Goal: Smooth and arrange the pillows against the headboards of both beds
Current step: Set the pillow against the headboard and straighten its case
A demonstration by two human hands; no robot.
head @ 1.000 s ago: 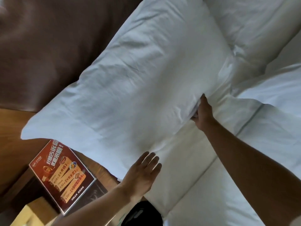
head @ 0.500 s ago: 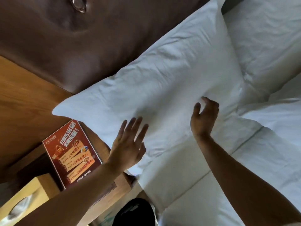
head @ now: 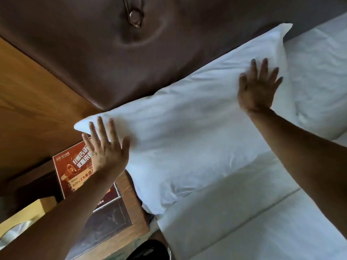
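Currently a white pillow [head: 187, 132] is propped against the brown padded headboard [head: 131, 59], its long upper edge leaning on the padding and its lower edge resting on the white bedding [head: 253, 222]. It is being flattened by two spread palms. The left hand [head: 107, 149] is laid at the pillow corner that overhangs the wooden nightstand [head: 131, 209], farthest along the headboard from the second pillow; its fingers are straight and fanned apart, and nothing is gripped. The right hand [head: 257, 87] is pressed near the opposite corner, close below the headboard, fingers likewise splayed and flat on the cloth with nothing held.

A second pillow [head: 319, 76] is seen just beside the first, farther along the headboard, partly cut off by the frame edge. A red printed card [head: 75, 171] stands on the nightstand, below the headboard's wooden surround, partly covered by the left forearm.

For the step to be done well, it is judged that the palms should be swept outward from the middle toward both corners, so that the filling is spread evenly and the faint creases across the case are drawn out. Pressure is best kept light and equal on both sides, lest the pillow be tipped away from the headboard. The overhanging corner should be eased back onto the mattress, so that the card is not knocked.
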